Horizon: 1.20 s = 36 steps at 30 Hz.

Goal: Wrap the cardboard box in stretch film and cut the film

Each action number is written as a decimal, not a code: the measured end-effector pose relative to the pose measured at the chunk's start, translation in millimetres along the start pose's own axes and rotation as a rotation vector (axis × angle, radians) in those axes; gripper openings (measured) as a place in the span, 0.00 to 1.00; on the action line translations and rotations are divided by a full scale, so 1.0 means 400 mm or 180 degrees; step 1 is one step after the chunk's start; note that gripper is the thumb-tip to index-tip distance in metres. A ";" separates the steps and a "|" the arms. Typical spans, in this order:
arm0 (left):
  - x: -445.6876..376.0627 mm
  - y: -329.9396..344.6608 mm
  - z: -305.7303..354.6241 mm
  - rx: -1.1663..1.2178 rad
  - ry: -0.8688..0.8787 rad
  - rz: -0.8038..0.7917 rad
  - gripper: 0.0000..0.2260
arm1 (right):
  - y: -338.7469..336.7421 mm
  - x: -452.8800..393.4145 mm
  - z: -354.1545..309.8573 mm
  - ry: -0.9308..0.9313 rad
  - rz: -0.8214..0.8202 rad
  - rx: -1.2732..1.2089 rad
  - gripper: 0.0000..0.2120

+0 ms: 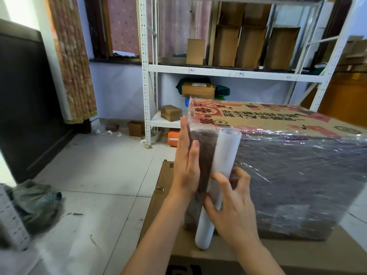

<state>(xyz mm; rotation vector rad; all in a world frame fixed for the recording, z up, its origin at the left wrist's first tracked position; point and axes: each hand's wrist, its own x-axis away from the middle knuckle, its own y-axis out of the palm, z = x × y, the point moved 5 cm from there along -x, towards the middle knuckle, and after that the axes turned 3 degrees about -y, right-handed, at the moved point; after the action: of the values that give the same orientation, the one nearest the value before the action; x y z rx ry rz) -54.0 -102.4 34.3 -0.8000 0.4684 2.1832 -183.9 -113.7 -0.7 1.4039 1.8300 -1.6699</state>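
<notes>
Now left hand [185,161] flat, fingers straight, against box [294,167]; right hand [233,207] fingers curled around film roll [218,179].

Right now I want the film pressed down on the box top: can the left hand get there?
Probably yes: the left hand lies flat against the box end, fingertips near the top edge, nothing above it.

A white metal shelving rack [145,80] holds upright flattened cartons [252,46] on its upper shelf and a taped parcel [198,89] below, near a patterned curtain [73,62], with an orange pouch [172,138] on the tiled floor [95,165].
</notes>
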 end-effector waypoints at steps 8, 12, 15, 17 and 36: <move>0.174 -0.004 -0.062 0.0437 -0.0591 -0.0242 0.33 | -0.009 -0.002 0.004 -0.0229 0.0064 -0.0163 0.31; 0.178 -0.006 -0.098 0.0522 -0.0730 -0.0120 0.35 | -0.013 0.001 0.010 -0.0257 0.0063 -0.0222 0.30; 0.225 -0.004 -0.139 0.0556 -0.0999 -0.0098 0.38 | -0.015 0.001 0.012 -0.0262 0.0061 -0.0276 0.28; 0.257 -0.017 -0.180 0.0613 -0.1452 -0.0108 0.38 | -0.016 0.001 0.012 -0.0250 0.0058 -0.0298 0.28; 0.382 -0.001 -0.284 0.0628 -0.2647 0.0723 0.36 | -0.014 0.005 0.009 -0.0155 0.0153 -0.0214 0.28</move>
<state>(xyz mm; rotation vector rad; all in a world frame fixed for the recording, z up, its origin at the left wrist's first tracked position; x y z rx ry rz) -88.8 -83.8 -151.9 0.3026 0.3374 2.3858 -190.7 -115.3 -0.2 1.3567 1.7945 -1.5900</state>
